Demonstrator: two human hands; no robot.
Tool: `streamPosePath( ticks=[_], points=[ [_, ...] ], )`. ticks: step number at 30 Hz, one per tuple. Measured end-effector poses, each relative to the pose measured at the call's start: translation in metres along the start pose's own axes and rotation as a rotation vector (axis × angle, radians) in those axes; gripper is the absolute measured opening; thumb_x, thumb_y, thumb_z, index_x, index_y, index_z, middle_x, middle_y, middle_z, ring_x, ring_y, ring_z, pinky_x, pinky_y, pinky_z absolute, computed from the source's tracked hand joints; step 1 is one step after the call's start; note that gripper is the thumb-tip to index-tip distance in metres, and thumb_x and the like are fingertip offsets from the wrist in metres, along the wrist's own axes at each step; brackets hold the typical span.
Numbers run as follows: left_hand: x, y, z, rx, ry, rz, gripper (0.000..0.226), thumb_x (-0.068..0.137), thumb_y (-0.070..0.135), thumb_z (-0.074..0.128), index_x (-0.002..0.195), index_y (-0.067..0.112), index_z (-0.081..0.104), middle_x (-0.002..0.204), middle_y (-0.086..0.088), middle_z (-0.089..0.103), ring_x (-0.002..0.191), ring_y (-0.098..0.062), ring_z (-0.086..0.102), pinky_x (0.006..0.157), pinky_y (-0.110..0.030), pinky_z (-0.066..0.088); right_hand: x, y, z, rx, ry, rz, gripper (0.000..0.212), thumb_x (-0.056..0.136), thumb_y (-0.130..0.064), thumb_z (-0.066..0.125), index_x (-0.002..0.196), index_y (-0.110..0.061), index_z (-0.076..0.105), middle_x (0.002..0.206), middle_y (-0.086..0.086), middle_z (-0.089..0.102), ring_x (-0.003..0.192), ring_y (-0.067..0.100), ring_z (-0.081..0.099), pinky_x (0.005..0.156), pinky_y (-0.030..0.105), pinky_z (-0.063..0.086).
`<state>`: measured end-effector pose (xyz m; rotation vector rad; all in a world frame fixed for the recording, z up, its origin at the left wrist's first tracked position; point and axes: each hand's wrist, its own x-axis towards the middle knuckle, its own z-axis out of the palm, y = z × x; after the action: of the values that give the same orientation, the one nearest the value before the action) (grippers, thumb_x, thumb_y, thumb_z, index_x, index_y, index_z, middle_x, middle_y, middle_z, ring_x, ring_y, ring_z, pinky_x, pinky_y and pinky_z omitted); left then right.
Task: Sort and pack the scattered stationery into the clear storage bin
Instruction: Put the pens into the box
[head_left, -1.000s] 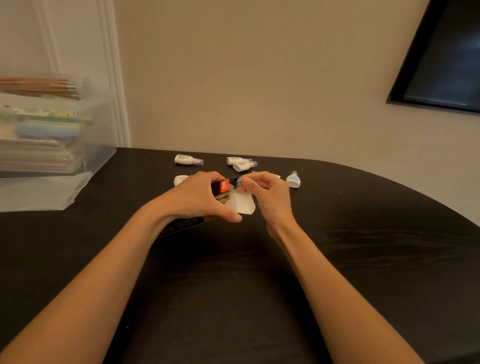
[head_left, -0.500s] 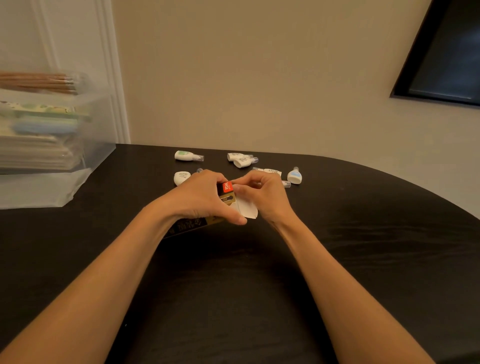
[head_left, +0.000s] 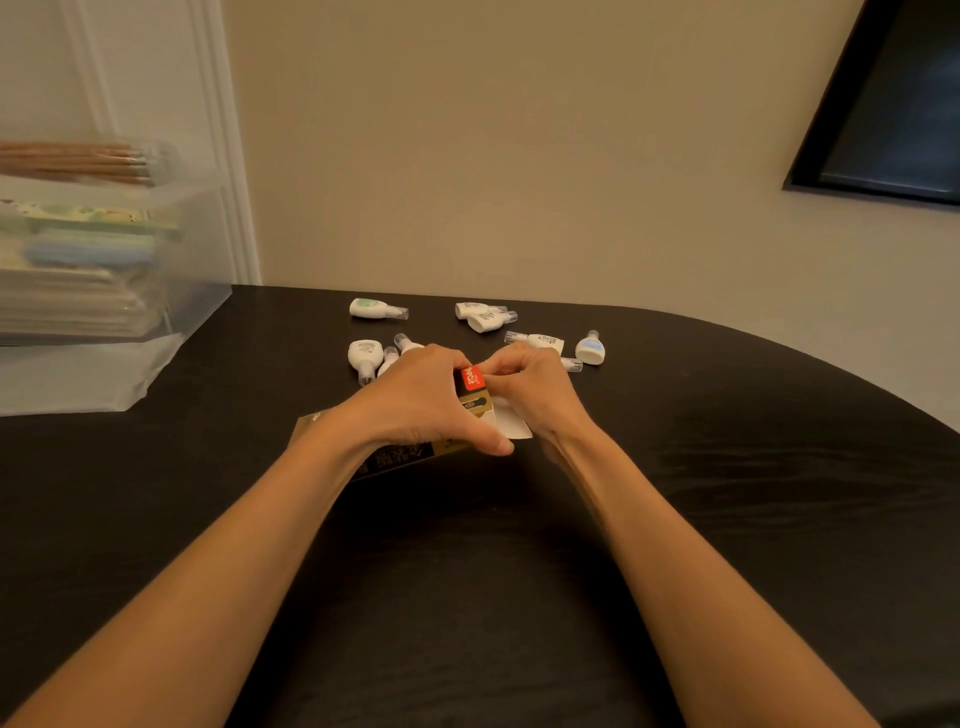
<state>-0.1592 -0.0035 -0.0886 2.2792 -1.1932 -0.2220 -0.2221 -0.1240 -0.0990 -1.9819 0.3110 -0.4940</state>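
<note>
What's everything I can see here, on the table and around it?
correction tape dispensers: about nine, white, scattered on the table's far side
box: one, gold and black, mid-table, white flap open
red-labelled item: one, at the box's open end
clear storage bin: one, far left, holding stacked paper; pencils on top
table: one, black
dark panel: one, black, wall upper right
left hand: grips the box
right hand: pinches the red-labelled item

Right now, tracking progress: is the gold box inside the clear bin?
No, the left hand grips the gold box over the table, outside the clear bin.
</note>
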Motion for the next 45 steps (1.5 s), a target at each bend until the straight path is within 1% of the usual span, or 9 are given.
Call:
streamPosePath(
  ticks=[8,13,16,20,25,29,32,35,45],
  points=[
    [0.001,0.0,0.005,0.021,0.001,-0.003,0.052,0.059,0.047,0.081,0.094,0.017,0.056,0.088,0.001,0.056,0.081,-0.013,0.053,0.066,-0.024,0.043,0.002,0.005,0.005,0.013,-0.044,0.09,0.027,0.087,-0.004,0.057,0.065,-0.018,0.064,0.102,0.003,0.058,0.093,0.01,0.054,0.078,0.022,0.042],
    [0.0,0.005,0.005,-0.012,0.02,-0.04,0.062,0.058,0.047,0.082,0.106,0.018,0.054,0.098,0.002,0.056,0.091,-0.014,0.054,0.074,-0.025,0.045,-0.002,0.002,-0.002,0.079,-0.118,0.14,0.02,0.089,-0.007,0.056,0.076,-0.016,0.069,0.082,-0.004,0.065,0.086,0.008,0.06,0.081,0.026,0.047],
    [0.002,0.011,0.001,-0.04,0.104,-0.102,0.077,0.058,0.049,0.081,0.12,0.02,0.046,0.113,0.0,0.052,0.107,-0.018,0.048,0.088,-0.031,0.045,0.001,0.006,-0.015,0.447,-0.076,0.157,0.018,0.089,-0.007,0.053,0.093,-0.012,0.071,0.095,0.003,0.07,0.1,0.02,0.063,0.093,0.039,0.05],
    [0.006,0.016,-0.014,-0.159,0.399,-0.322,0.095,0.058,0.058,0.077,0.131,0.015,0.033,0.132,-0.008,0.041,0.125,-0.027,0.035,0.101,-0.041,0.036,0.001,0.017,-0.027,0.82,0.068,0.178,0.032,0.091,0.0,0.041,0.116,-0.008,0.059,0.11,0.01,0.067,0.108,0.023,0.062,0.097,0.037,0.047],
    [0.012,0.025,-0.032,-0.439,0.58,-0.355,0.095,0.067,0.065,0.066,0.133,0.016,0.018,0.14,-0.011,0.026,0.13,-0.028,0.026,0.107,-0.046,0.031,-0.007,-0.002,-0.007,0.289,-0.377,0.094,0.054,0.081,-0.002,0.06,0.13,-0.022,0.046,0.124,-0.001,0.059,0.121,0.014,0.052,0.103,0.036,0.041],
    [0.004,0.021,-0.043,-0.679,0.403,-0.254,0.09,0.082,0.052,0.059,0.144,0.018,0.004,0.148,-0.01,0.025,0.131,-0.026,0.034,0.103,-0.04,0.033,0.001,-0.022,0.01,0.219,-0.17,0.063,0.042,0.087,-0.018,0.064,0.126,-0.017,0.051,0.12,0.0,0.062,0.112,0.013,0.058,0.102,0.035,0.043],
    [-0.007,0.001,-0.054,-0.672,0.283,-0.161,0.06,0.083,0.029,0.066,0.135,0.016,0.039,0.123,-0.001,0.056,0.108,-0.012,0.053,0.078,-0.022,0.044,0.006,-0.026,0.005,0.281,-0.16,0.054,0.041,0.09,-0.012,0.058,0.129,-0.017,0.048,0.123,0.001,0.06,0.115,0.014,0.056,0.095,0.028,0.046],
    [-0.01,-0.007,-0.058,-0.667,0.305,-0.109,0.033,0.079,0.018,0.071,0.11,0.017,0.061,0.093,0.011,0.064,0.087,-0.002,0.059,0.062,-0.015,0.039,0.008,-0.031,0.001,0.23,-0.213,0.047,0.048,0.086,-0.006,0.062,0.131,-0.015,0.046,0.121,0.0,0.06,0.115,0.014,0.055,0.1,0.035,0.044],
    [-0.005,-0.005,-0.067,-0.642,0.383,0.071,0.042,0.078,0.012,0.072,0.115,0.024,0.055,0.104,0.009,0.062,0.094,-0.002,0.058,0.08,-0.02,0.049,0.016,-0.051,-0.006,0.18,-0.074,-0.084,0.045,0.077,-0.003,0.071,0.113,-0.026,0.055,0.107,-0.003,0.066,0.103,0.011,0.062,0.089,0.031,0.052]
  ],
)
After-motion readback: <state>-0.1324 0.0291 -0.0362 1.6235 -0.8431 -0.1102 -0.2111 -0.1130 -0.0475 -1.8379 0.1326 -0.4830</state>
